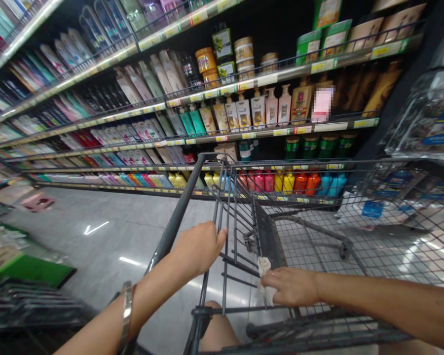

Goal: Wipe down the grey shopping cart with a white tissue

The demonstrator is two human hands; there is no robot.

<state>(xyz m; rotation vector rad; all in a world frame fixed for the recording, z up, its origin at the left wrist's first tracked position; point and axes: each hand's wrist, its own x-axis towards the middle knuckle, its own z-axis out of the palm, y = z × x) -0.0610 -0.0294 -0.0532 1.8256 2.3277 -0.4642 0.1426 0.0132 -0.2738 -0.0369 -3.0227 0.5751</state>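
My left hand [198, 249], with a silver bracelet on the wrist, is closed on the shopping cart [173, 222], at the wire frame beside its grey handle. Inside the cart's wire section, my right hand [294, 287] pinches a crumpled white tissue [264, 266] between thumb and fingers. The tissue hangs near the dark flap of the cart. Part of it is hidden behind the fingers.
Long shelves [126, 106] of bottles and tubs run along the far side. Plastic-wrapped packs [429, 113] stand at the right. On the grey tiled floor [107, 217] lie a pink box [37, 202] and, nearer, a green-sided display [35, 271].
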